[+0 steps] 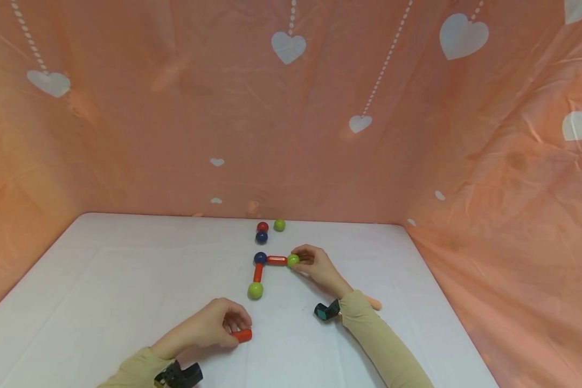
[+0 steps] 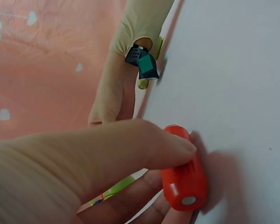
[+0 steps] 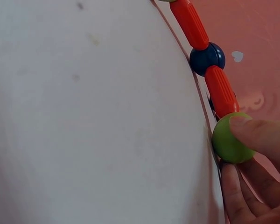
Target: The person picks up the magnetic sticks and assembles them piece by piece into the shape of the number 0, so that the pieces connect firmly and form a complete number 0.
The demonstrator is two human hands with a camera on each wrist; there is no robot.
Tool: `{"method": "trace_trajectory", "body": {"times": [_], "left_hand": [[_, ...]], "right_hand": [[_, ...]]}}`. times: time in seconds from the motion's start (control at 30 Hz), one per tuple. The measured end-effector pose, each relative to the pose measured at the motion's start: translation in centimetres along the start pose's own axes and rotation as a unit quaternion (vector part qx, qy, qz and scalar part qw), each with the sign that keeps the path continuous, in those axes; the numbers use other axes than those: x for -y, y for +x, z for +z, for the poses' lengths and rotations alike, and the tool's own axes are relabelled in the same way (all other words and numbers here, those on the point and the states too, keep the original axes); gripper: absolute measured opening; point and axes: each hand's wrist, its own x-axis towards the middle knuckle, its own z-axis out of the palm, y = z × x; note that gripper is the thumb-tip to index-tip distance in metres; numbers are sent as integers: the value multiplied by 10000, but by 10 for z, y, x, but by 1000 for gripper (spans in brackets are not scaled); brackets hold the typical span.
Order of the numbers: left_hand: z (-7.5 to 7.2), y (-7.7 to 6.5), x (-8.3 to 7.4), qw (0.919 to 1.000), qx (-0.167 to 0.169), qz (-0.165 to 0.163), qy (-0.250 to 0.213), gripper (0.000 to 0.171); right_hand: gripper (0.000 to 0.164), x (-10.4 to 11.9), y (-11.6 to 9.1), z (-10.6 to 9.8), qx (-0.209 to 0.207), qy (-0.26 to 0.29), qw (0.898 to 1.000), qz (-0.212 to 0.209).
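My left hand (image 1: 213,326) pinches a red magnetic rod (image 1: 242,335) between thumb and fingers, low over the near part of the table. In the left wrist view a silvery disc shows on the end of this red rod (image 2: 184,175). Farther forward, my right hand (image 1: 320,268) grips a green ball (image 1: 293,261) by thumb and fingertips. That ball joins a red rod (image 1: 276,260) running to a blue ball (image 1: 260,258). From the blue ball a second red rod (image 1: 258,272) leads toward me to another green ball (image 1: 255,291), forming an L.
Behind the L lie a red ball (image 1: 262,227), a dark blue ball (image 1: 261,237) and a green ball (image 1: 279,225). A peach-coloured stick (image 1: 373,303) is partly hidden by the right sleeve. White cloth covers the table (image 1: 126,280); an orange curtain (image 1: 223,108) hangs behind.
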Motion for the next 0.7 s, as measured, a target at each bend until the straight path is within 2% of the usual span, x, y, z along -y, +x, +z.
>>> {"method": "trace_trajectory", "body": {"times": [0.2,0.33,0.5,0.6,0.7], "left_hand": [[-2,2,0,9976,-329,-389,-459,29],[-3,3,2,9920,-538,-704,-895,30],[1,5,4,9780,-870,-1149,-1511,36],[5,7,5,9689,-1035,-1231,-1880,38],[9,10,6,9590,-1206,-1283,-2219,38]], "right_hand": [[33,9,-5,0,-13,31,9998,-188],[34,8,-4,0,20,-13,10000,-53],[36,-12,3,1,-12,7,10000,67],[36,-26,8,1,-51,72,9999,133],[36,-30,10,1,-73,134,9997,164]]}}
